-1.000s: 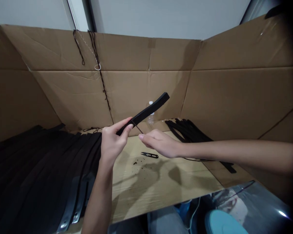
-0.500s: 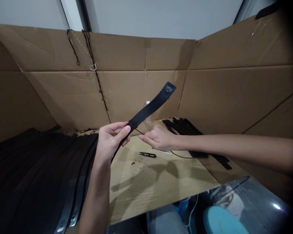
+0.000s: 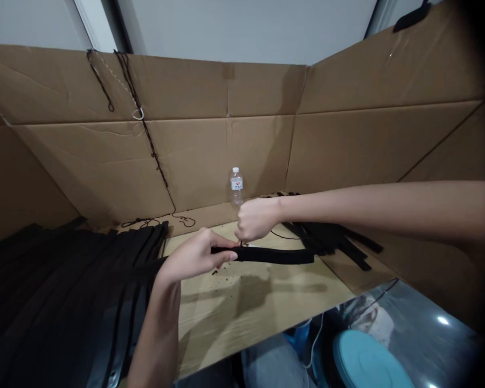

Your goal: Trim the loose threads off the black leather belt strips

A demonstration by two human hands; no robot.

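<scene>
A long black strap lies level across the view, above the tan work board. My left hand pinches it between thumb and fingers, and its left part runs behind that hand toward the pile of straps. Just above the strap, my right hand is a closed fist. A short bit of dark cord shows between the fist and the strap by my left fingertips. More thin dark cord trails out to the right below the right wrist.
Many black straps lie side by side at the left. More straps lie at the right. A clear bottle stands by the cardboard wall, where knotted cords hang. A turquoise lid is below the board's front edge.
The strap has swung from slanting upward to level, its free end now lower and to the right. Both hands have turned with it, and the view has shifted slightly. The snips are now hidden.
</scene>
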